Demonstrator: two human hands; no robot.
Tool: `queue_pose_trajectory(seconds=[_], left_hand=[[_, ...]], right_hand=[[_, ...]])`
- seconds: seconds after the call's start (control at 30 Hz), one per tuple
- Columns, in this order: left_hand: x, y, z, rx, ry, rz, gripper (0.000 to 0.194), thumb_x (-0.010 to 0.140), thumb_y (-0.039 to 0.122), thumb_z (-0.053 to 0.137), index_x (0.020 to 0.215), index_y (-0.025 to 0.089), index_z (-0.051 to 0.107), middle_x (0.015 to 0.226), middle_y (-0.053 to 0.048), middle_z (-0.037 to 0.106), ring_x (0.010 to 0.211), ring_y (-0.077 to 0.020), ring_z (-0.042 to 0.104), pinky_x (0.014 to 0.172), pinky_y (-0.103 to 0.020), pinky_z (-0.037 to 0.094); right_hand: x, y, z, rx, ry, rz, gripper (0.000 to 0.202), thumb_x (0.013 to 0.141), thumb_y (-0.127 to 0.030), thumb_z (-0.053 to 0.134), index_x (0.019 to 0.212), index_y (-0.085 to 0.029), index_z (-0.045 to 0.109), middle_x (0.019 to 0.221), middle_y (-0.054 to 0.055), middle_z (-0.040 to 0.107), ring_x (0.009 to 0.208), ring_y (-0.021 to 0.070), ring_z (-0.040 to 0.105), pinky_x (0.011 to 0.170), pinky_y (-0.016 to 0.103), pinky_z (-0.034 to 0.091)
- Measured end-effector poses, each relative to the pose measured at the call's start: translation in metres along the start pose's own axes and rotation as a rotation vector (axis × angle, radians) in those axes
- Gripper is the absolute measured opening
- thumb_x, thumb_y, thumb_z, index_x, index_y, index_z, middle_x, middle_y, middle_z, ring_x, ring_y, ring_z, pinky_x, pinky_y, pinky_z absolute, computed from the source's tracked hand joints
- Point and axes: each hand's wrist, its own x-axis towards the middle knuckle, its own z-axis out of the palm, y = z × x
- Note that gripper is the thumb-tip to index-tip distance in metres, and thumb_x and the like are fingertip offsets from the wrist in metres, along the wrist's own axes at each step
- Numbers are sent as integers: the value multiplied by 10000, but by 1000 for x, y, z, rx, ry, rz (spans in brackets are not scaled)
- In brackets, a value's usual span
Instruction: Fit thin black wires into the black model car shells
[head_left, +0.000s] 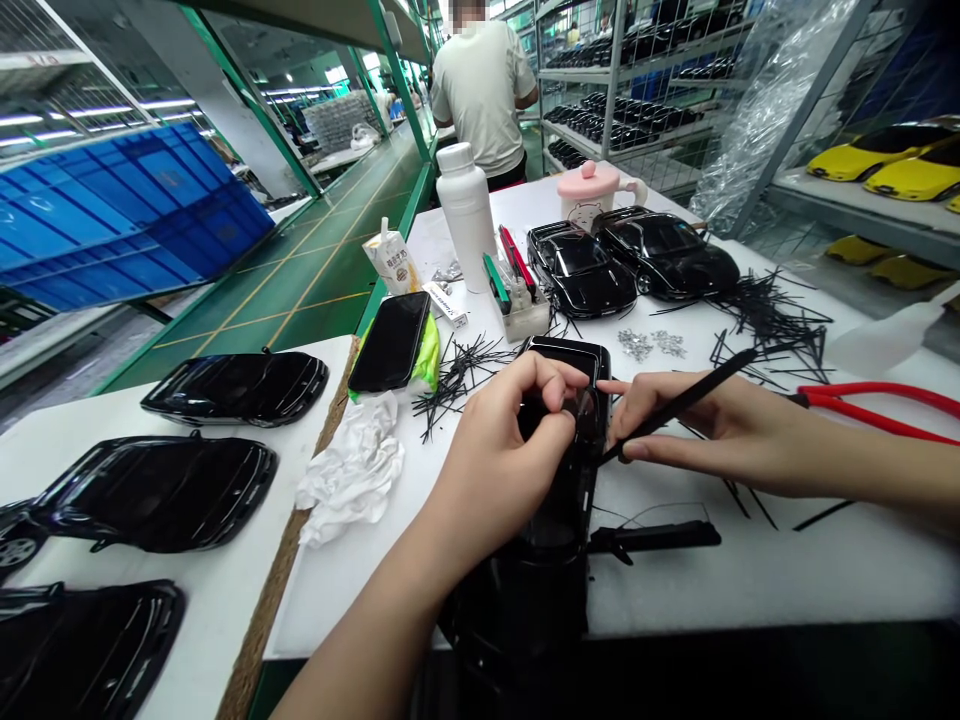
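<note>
A glossy black model car body (551,560) lies lengthwise in front of me, partly covered by my hands. My left hand (517,430) is over its upper part, thumb and fingers pinched together near the right edge; what they hold is too small to make out. From the right, my right hand (697,425) holds a thin black tool (694,395) slanting across its fingers, with its lower end by the car's side. Its forefinger reaches the same edge, close to my left fingertips. A separate black part (652,538) rests on the white table beside the car.
Red-handled pliers (877,400) lie at right. Black strips (772,315), two black cars (581,265), a white bottle (465,215) and a pink-lidded mug (592,190) stand behind. A phone (390,340), crumpled tissue (352,465) and more car bodies (161,490) are leftward. A person (484,95) is beyond.
</note>
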Motion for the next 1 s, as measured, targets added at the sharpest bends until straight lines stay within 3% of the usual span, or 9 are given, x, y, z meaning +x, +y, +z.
queue_pose_trajectory(seconds=[0.23, 0.4, 0.7, 1.0], left_hand=[[1, 1, 0, 5, -1, -5, 226, 816, 45, 515, 720, 213, 398, 1020, -21, 679, 985, -167, 627, 853, -271, 456], [1, 0, 1, 6, -4, 6, 227, 808, 43, 509, 714, 214, 394, 999, -21, 680, 961, -168, 629, 847, -278, 456], [1, -1, 2, 25, -12, 23, 231, 803, 38, 507, 723, 218, 387, 988, -17, 682, 978, -170, 627, 845, -277, 457], [2, -3, 3, 14, -11, 18, 217, 795, 32, 497, 734, 217, 401, 989, -14, 668, 998, -175, 633, 875, -284, 469]], right_hand=[[0, 0, 1, -15, -18, 9, 74, 899, -221, 680, 970, -239, 679, 952, -3, 698, 927, 177, 649, 992, 359, 479], [0, -2, 1, -47, -26, -11, 101, 892, -187, 680, 975, -243, 680, 942, -11, 701, 915, 166, 646, 882, 290, 497], [3, -7, 0, -106, -67, 9, 66, 889, -219, 671, 954, -230, 682, 924, -10, 702, 879, 186, 652, 970, 349, 476], [5, -21, 7, -280, -84, -58, 66, 931, -239, 590, 905, -215, 645, 815, 6, 670, 749, 169, 614, 852, 325, 515]])
